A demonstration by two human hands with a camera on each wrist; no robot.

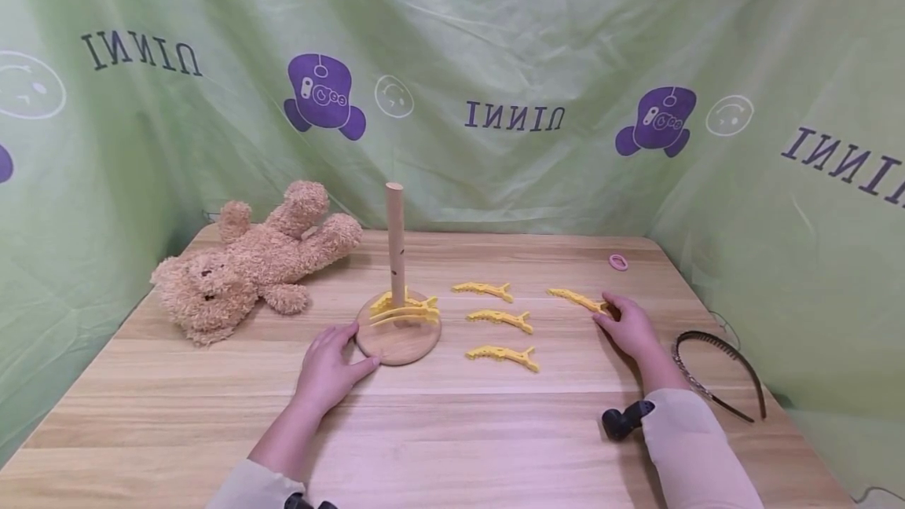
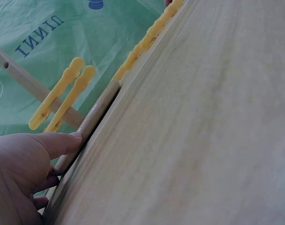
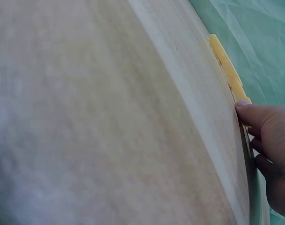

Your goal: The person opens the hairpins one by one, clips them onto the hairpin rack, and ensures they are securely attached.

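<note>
A wooden stand has a round base [image 1: 403, 350] and an upright pole [image 1: 396, 242]. Yellow hair clips [image 1: 404, 313] sit low by the pole, two of them showing in the left wrist view [image 2: 62, 96]. My left hand [image 1: 328, 368] holds the near-left rim of the base between thumb and fingers. On the right, my right hand [image 1: 629, 328] pinches the end of another yellow hair clip [image 1: 574, 298], which lies at the tabletop. Between the stand and that hand, three yellow hair clips [image 1: 498, 319] lie in a column.
A brown teddy bear [image 1: 254, 265] lies on its back at the left rear. Beyond the right hand is a small pink ring-shaped item [image 1: 618, 262]. A dark toothed headband [image 1: 721, 368] rests near the table's right edge. Green printed cloth [image 1: 481, 171] surrounds the wooden table [image 1: 452, 430].
</note>
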